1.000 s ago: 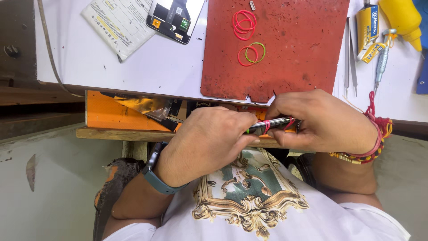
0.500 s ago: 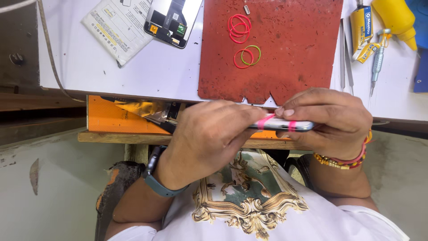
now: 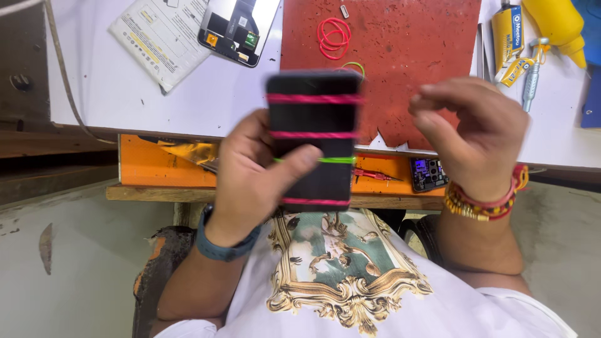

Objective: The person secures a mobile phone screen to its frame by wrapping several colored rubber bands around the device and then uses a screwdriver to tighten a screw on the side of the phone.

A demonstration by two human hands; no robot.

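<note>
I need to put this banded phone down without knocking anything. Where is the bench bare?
Bare white bench lies left of the booklet. The red mat is open right of the loose rubber bands. The right end is crowded by the glue tube, yellow bottle and small tools.

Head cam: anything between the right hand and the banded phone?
Nothing between right hand and phone, just a gap showing red mat behind. Left hand holds the phone.
</note>
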